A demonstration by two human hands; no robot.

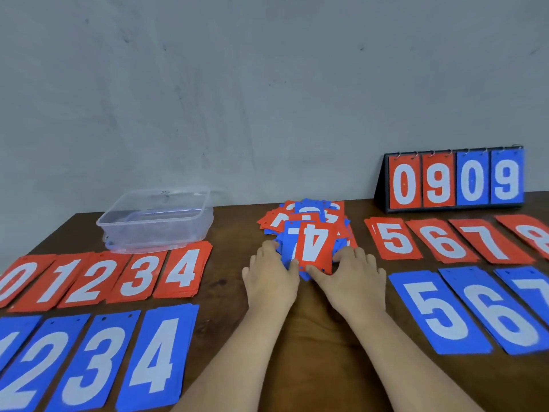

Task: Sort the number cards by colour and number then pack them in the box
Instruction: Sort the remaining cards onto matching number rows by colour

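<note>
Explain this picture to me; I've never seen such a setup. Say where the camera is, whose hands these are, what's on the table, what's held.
No machine here: a person works with bare hands, and the single camera sits on their head, looking forward and down. On the brown table lie sorted rows: red cards 0 to 4 and blue cards up to 4 on the left, red cards 5 to 8 and blue cards 5 to 7 on the right. A clear plastic box stands behind the left rows; a flip scoreboard showing 0909 stands far right. In the middle, the left hand and right hand grip a pile of mixed cards, an upside-down red 4 on top.
</note>
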